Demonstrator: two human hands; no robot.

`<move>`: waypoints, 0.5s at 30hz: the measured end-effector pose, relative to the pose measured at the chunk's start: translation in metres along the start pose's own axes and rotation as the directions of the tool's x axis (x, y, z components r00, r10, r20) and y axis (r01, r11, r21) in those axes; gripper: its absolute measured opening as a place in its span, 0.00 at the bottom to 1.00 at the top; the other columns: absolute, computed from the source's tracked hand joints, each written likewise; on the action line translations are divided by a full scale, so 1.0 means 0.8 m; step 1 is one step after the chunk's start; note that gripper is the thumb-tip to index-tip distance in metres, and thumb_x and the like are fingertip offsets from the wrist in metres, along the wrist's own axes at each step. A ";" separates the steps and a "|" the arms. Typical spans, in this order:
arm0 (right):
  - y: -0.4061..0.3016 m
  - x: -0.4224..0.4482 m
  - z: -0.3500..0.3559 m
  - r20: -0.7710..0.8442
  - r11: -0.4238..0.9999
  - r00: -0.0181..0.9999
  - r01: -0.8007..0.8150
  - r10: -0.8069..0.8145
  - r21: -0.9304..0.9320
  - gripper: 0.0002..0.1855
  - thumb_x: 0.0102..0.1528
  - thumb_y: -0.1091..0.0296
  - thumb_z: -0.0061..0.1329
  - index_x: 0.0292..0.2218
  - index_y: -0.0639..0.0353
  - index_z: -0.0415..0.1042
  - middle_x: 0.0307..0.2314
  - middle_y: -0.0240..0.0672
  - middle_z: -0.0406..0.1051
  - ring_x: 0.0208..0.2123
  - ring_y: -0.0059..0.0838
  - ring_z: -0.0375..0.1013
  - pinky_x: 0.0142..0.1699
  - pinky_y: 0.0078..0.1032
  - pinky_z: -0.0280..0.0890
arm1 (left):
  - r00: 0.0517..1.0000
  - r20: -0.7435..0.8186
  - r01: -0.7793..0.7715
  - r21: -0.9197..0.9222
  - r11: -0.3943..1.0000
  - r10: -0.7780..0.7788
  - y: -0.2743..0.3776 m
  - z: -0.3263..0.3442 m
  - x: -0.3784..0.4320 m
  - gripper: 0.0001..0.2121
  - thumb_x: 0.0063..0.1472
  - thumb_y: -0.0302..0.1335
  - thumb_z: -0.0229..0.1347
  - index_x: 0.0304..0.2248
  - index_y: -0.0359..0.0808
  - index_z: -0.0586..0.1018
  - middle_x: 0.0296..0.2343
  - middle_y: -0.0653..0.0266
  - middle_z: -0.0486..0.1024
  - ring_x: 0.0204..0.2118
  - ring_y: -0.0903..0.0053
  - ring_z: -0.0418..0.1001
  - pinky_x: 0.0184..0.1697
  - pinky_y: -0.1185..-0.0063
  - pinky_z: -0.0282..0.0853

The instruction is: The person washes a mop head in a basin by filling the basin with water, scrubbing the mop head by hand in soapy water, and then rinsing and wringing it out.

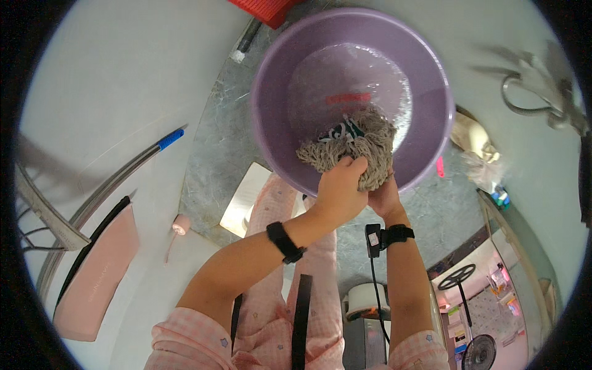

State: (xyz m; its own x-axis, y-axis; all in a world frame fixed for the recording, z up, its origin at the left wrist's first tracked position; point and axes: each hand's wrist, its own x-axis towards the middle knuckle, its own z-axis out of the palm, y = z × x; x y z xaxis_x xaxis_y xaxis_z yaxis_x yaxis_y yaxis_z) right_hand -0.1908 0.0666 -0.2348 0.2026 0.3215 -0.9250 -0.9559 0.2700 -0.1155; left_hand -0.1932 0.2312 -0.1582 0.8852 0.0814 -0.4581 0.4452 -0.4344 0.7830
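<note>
Both of my hands hold a grey-brown string mop head point(365, 143) over the near side of a large purple plastic basin point(277, 138). My left hand point(344, 185) is closed around its strands from the left. My right hand point(387, 194) grips the bunch from the right and below, its fingers partly hidden behind the strands. A dark green and white piece point(343, 131) shows among the strands. Shallow water with bubbles lies on the basin floor, over a red printed mark point(348, 98).
A red plastic basket point(266, 9) stands beyond the basin. To the left are a pole with a blue grip point(170, 139) and a pink bag-like item point(99, 277). A plastic bag point(481, 162) lies right of the basin. Below right, a doorway opens onto a room with a fan point(478, 352).
</note>
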 end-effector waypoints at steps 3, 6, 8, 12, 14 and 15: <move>-0.023 -0.069 0.030 0.114 0.995 0.990 0.080 -0.086 0.057 0.39 0.53 0.30 0.26 0.57 0.47 0.49 0.54 0.42 0.51 0.56 0.40 0.53 0.55 0.38 0.56 | 1.000 -0.007 -0.002 -0.079 0.997 0.001 0.070 -0.033 -0.028 0.12 0.42 0.24 0.56 0.28 0.33 0.67 0.27 0.50 0.68 0.31 0.52 0.68 0.31 0.66 0.65; -0.035 -0.111 0.038 0.134 0.980 0.983 0.143 -0.125 -0.137 0.45 0.49 0.24 0.22 0.58 0.48 0.47 0.55 0.41 0.49 0.57 0.40 0.50 0.57 0.44 0.50 | 0.997 -0.006 -0.076 -0.146 0.986 0.076 0.124 -0.059 -0.057 0.12 0.43 0.24 0.56 0.28 0.34 0.67 0.27 0.52 0.68 0.31 0.52 0.68 0.30 0.66 0.65; -0.042 -0.132 0.044 0.136 0.957 0.978 0.188 -0.161 -0.222 0.46 0.49 0.24 0.22 0.58 0.48 0.46 0.56 0.42 0.48 0.57 0.41 0.48 0.57 0.46 0.49 | 0.996 0.042 -0.076 -0.169 0.983 0.084 0.161 -0.078 -0.075 0.13 0.43 0.24 0.57 0.29 0.35 0.67 0.27 0.54 0.68 0.31 0.53 0.68 0.30 0.67 0.65; -0.038 -0.157 0.055 0.125 0.976 0.977 0.186 -0.172 -0.109 0.48 0.48 0.23 0.23 0.59 0.48 0.44 0.56 0.42 0.45 0.58 0.43 0.45 0.57 0.49 0.47 | 0.991 0.092 -0.074 -0.219 0.973 0.096 0.198 -0.099 -0.096 0.13 0.42 0.24 0.57 0.29 0.37 0.67 0.27 0.56 0.67 0.30 0.54 0.68 0.28 0.67 0.64; -0.034 -0.156 0.059 0.126 0.981 0.975 0.190 -0.184 -0.034 0.49 0.47 0.22 0.23 0.59 0.49 0.43 0.57 0.42 0.43 0.58 0.45 0.44 0.57 0.50 0.46 | 0.989 0.085 -0.096 -0.220 0.971 0.117 0.206 -0.106 -0.103 0.12 0.41 0.23 0.58 0.27 0.36 0.67 0.24 0.57 0.66 0.27 0.57 0.68 0.26 0.69 0.63; -0.032 -0.153 0.062 0.120 0.981 0.974 0.192 -0.192 0.010 0.49 0.47 0.22 0.23 0.59 0.49 0.42 0.57 0.42 0.43 0.58 0.45 0.43 0.57 0.51 0.45 | 0.987 0.096 -0.104 -0.218 0.970 0.128 0.208 -0.112 -0.107 0.12 0.41 0.23 0.58 0.27 0.36 0.67 0.24 0.57 0.66 0.27 0.57 0.68 0.26 0.69 0.63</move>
State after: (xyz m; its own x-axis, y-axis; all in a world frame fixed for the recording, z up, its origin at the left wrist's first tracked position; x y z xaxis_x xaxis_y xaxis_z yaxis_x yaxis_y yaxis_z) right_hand -0.1808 0.0651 -0.1007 0.4059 0.3701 -0.8356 -0.8971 0.3361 -0.2869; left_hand -0.1833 0.2326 0.0490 0.9177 -0.0611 -0.3925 0.3690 -0.2344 0.8994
